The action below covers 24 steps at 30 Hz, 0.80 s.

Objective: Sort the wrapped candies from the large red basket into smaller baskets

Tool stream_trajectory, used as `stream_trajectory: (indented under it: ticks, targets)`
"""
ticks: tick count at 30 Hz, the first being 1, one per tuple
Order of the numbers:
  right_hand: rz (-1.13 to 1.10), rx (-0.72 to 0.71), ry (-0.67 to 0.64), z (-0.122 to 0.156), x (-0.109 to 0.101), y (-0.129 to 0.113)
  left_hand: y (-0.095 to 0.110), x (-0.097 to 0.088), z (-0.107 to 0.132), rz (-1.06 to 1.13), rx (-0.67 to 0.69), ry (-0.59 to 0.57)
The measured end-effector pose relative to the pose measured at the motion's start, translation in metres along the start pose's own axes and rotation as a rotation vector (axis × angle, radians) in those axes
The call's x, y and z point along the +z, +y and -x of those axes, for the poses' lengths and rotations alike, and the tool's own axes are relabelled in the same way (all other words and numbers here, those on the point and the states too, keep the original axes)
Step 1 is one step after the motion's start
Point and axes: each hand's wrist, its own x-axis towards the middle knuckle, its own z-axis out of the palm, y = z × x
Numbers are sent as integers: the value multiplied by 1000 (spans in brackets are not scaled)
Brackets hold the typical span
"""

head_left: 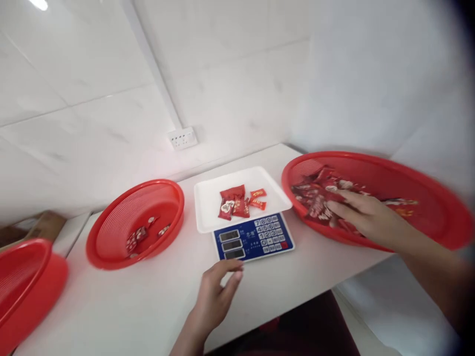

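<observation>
My right hand (365, 217) reaches into the large red basket (419, 175) on the right. Its fingers are stretched out and slightly apart, touching a heap of red wrapped candies (315, 198); a slight blur hides whether one is gripped. Just in front of the scale's display, my left hand (218, 294) hovers with thumb and forefinger curved towards each other, a gap between them and nothing visibly held. The digital scale (252, 240) has a blue keypad panel and a white tray (208, 198) on top. Several red candy packets (233, 200) lie on that tray, including two smaller orange-red ones (258, 199).
Left of the scale, a red basket (100, 232) holds a few small red-and-white packets (136, 238). Another red basket (52, 291) stands at the far left, by a cardboard box (48, 227). A tiled wall with a socket (183, 138) backs the white table (148, 306).
</observation>
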Motion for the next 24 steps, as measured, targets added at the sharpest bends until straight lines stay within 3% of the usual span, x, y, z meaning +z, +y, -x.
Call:
stream_trajectory:
  ticks: [5,9,15,19,24]
  targets:
    - [-69,-42,-419,67,75,2,15,37,2,103,44,-277]
    - [-186,-23,-451,90,112,13,11,48,5,54,-1,-341]
    - [-180,9,-569,93,122,22,5,42,11,55,6,-401]
    - [-165,18,-535,96,125,18,7,41,12,107,-109,-436]
    - [-198,-42,-526,98,127,16,6,40,14,173,-150,-466]
